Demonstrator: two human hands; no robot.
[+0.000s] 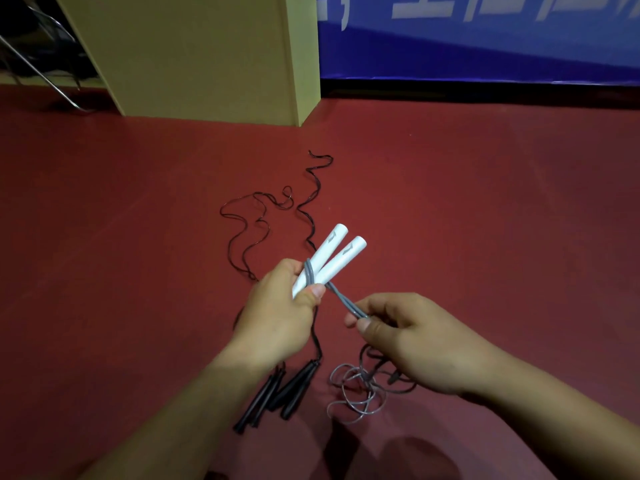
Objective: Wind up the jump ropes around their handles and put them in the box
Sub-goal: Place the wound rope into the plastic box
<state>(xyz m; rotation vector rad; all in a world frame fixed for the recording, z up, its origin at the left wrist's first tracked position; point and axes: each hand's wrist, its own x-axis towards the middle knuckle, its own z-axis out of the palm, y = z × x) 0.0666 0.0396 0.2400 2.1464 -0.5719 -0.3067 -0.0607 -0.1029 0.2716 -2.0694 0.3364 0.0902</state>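
The two white handles (332, 259) lie side by side, tilted up and away from the person, above the red floor (485, 209). The left hand (277, 317) grips their lower ends, thumb pressed over the front. A doubled grey rope (341, 296) crosses the handles just above that thumb, then runs down to the right of them. The right hand (412, 337), below and right of the handles, pinches this doubled rope between thumb and forefinger; the other fingers are curled.

The slack of the grey rope lies in loose loops (356, 393) on the floor, below the handles and under the right hand.

Below the handles, partly hidden by the left wrist, black handles (277, 393) lie on the floor in a close bundle; their count cannot be told. A thin black rope (256, 223) runs up from them behind the left hand and trails in wavy lines on the floor beyond the white handles.

Well beyond the handles stands a pale yellow column (207, 57). Right of it, a blue banner (485, 39) runs along the floor edge. Left of the column a metal frame (38, 67) shows, dimly lit.
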